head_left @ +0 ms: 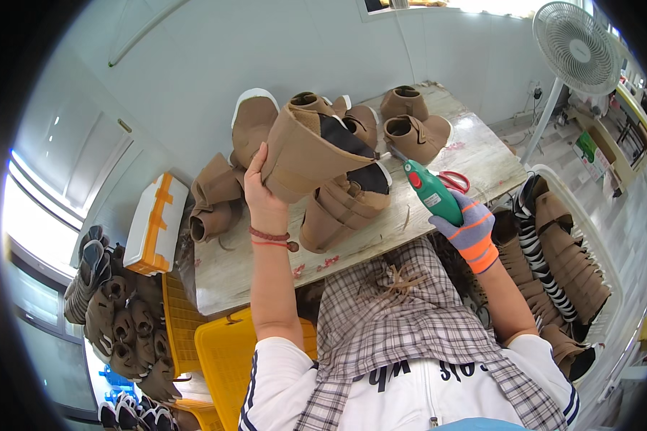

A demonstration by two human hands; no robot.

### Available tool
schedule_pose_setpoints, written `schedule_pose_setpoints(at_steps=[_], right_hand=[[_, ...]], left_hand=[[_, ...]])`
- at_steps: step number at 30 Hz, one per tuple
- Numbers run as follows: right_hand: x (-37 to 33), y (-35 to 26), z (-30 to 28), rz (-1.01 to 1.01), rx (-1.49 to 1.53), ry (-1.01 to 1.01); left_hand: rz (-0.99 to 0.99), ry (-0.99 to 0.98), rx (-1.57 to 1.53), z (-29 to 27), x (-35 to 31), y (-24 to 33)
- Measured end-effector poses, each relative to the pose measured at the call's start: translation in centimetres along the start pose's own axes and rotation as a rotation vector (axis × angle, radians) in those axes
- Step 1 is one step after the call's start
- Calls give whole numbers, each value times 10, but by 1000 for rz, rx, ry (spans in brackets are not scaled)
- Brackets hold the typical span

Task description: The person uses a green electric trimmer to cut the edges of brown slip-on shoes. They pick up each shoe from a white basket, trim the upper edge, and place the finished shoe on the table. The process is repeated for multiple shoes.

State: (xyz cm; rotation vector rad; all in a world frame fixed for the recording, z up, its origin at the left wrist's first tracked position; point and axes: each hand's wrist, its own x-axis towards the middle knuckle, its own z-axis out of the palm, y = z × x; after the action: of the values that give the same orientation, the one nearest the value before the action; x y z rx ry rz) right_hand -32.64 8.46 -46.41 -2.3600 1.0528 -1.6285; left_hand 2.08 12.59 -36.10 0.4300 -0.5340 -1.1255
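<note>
Raised over the table, my bare left hand [266, 205] is closed around a brown boot upper [295, 158], with its black lining showing. In my right hand [474, 233], which wears a grey and orange glove, is a green handheld power tool [436, 194] with a red button. The tool's thin tip points at the upper's right edge; I cannot tell whether they touch. Under the held piece lies another brown upper with straps [341, 212]. Red-handled scissors [454, 181] rest beside the tool. More brown boot uppers [415, 136] stand at the back of the table.
The worn table [492, 169] backs onto a white wall. Yellow crates [219, 352], an orange-taped white box [151, 223] and piled brown uppers [126, 327] are at the left. To the right are a basket [615, 251] of stacked uppers and a standing fan [576, 50].
</note>
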Motion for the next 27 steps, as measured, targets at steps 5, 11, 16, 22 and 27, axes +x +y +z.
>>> schedule_pose_setpoints(at_steps=[5,11,16,22,27], right_hand=[[6,-2,-6,-98,-17,-34],[1,-3,-9,-125,-56,-105],[3,-7,-4,-192,-12,-40],[9,-16,-6,-177,39,-42],[13,-20,-1,-161,91,20]], left_hand=[[-94,-62,-105,-25,4,9],[-128,-91,-87,-41,10,1],[-180,-31,-94,-45,15,-9],[-262,-67,-166,-31,13,-29],[-342,-143,-208,-17,11,-45]])
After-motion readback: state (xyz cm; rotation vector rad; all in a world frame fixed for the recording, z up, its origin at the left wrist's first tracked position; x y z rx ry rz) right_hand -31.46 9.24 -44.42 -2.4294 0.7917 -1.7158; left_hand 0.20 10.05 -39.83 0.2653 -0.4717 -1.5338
